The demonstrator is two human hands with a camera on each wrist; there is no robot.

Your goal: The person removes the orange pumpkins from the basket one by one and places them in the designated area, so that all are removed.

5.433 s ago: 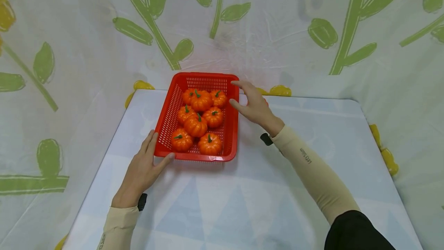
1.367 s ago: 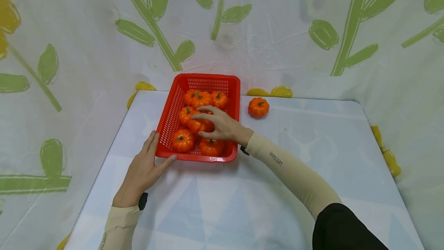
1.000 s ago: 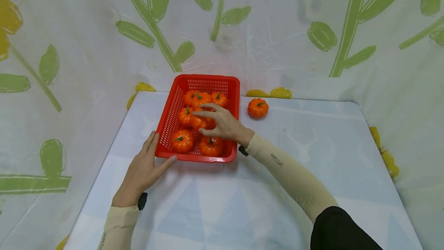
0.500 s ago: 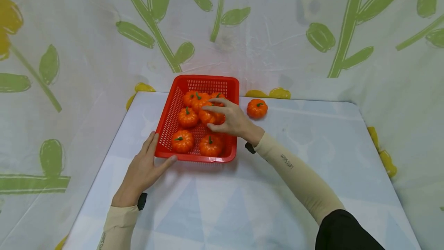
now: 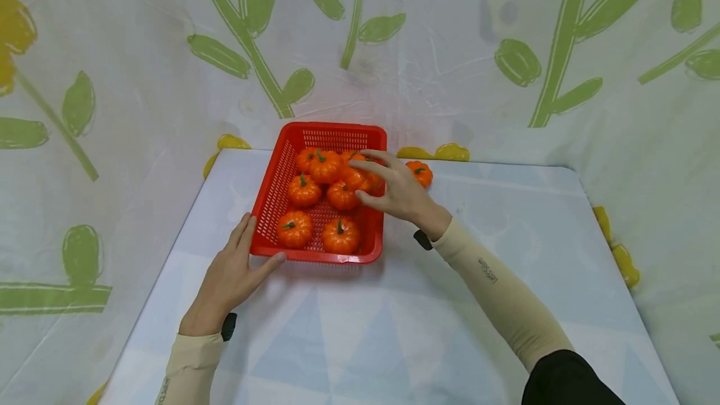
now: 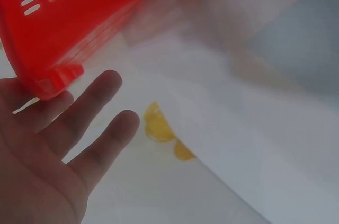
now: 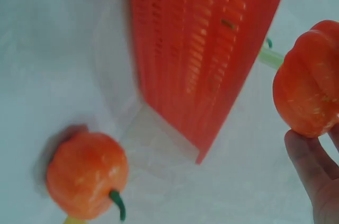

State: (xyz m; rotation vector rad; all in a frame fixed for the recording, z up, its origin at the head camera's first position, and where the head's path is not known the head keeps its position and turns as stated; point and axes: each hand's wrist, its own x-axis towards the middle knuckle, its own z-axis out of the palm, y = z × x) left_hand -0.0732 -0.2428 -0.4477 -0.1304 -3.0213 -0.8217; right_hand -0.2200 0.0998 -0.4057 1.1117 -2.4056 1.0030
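The basket is solid red, its walls patterned with rows of slots. The pumpkins are glossy orange with green stems, and the lone pumpkin on the worktop matches. The worktop is white with pale blue triangles. The backdrop is off-white, printed with green leaves streaked in white and yellow flowers. Both forearm sleeves are beige with small dark lettering; the right upper sleeve is black, like the wristbands.
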